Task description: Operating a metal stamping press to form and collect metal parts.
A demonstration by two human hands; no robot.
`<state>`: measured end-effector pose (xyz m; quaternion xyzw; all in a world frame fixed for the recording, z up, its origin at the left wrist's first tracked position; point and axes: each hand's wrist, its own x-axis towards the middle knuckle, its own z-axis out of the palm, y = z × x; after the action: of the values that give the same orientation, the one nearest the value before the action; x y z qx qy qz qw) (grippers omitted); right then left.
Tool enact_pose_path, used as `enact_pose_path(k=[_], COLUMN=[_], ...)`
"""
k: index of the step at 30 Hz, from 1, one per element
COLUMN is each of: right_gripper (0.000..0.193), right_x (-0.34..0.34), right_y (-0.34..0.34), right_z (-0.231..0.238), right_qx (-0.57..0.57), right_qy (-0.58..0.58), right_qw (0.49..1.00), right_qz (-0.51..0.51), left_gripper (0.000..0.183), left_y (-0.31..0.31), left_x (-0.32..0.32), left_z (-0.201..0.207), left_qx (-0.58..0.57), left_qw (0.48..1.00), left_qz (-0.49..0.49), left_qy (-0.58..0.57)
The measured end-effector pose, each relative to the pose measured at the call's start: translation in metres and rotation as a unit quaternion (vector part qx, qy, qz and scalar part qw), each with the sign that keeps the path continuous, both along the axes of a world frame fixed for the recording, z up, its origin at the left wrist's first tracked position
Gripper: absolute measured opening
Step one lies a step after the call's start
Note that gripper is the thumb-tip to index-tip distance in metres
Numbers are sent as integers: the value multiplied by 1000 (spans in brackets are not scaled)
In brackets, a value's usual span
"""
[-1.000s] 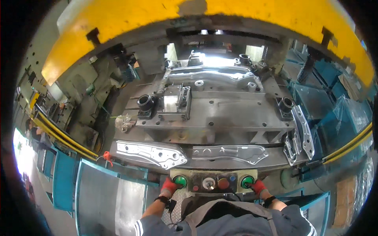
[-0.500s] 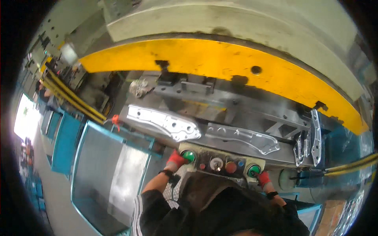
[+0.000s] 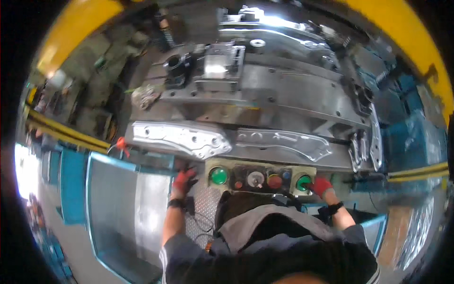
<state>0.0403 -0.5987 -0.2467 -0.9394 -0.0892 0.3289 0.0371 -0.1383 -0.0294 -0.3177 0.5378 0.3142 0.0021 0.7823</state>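
My left hand (image 3: 183, 181), in a red glove with dark fingertips, hovers left of the control panel (image 3: 261, 165). Its fingers look apart, and nothing shows in them. The left green button (image 3: 218, 175) is uncovered. My right hand (image 3: 322, 186), gloved alike, has its dark fingertips stretched onto the right green button (image 3: 304, 183). Beyond the panel, along the press bed's front edge, lie a shiny stamped metal part (image 3: 182, 137) on the left and a second stamped part (image 3: 286, 142) in the middle. Several narrow metal parts (image 3: 376, 142) are at the right end.
The press die (image 3: 265, 83) stands behind the parts, with a bright metal piece (image 3: 283, 28) at its back. A crumpled rag (image 3: 144, 97) lies at left. Blue-framed bin (image 3: 111, 208) is beside my left arm. Yellow guard bars (image 3: 66, 130) flank both sides.
My left hand has come off the left green button and moved left. My right hand stays at its button. The yellow beam no longer crosses the middle, and the die behind it now shows.
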Motion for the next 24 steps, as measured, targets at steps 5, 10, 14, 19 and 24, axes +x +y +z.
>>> enact_pose_path(k=[5, 10, 14, 19, 24], right_gripper=[57, 57, 74, 91, 90], right_x=[42, 95, 99, 102, 110], right_y=[82, 166, 185, 171, 147], right_z=[72, 154, 147, 46, 8], right_qx=[188, 369, 257, 90, 86], right_qy=[-209, -364, -212, -266, -274], right_qw=[954, 834, 905, 921, 917], right_qz=[102, 190, 264, 271, 277], left_gripper=[37, 35, 43, 46, 47], left_y=[41, 31, 33, 22, 20], left_x=[11, 21, 2, 2, 0], left_z=[35, 53, 49, 57, 53], left_qx=[279, 98, 133, 158, 156], left_qw=[942, 980, 970, 956, 959], left_qz=[-176, -172, -190, -197, -196], left_qy=[-63, 36, 77, 147, 136])
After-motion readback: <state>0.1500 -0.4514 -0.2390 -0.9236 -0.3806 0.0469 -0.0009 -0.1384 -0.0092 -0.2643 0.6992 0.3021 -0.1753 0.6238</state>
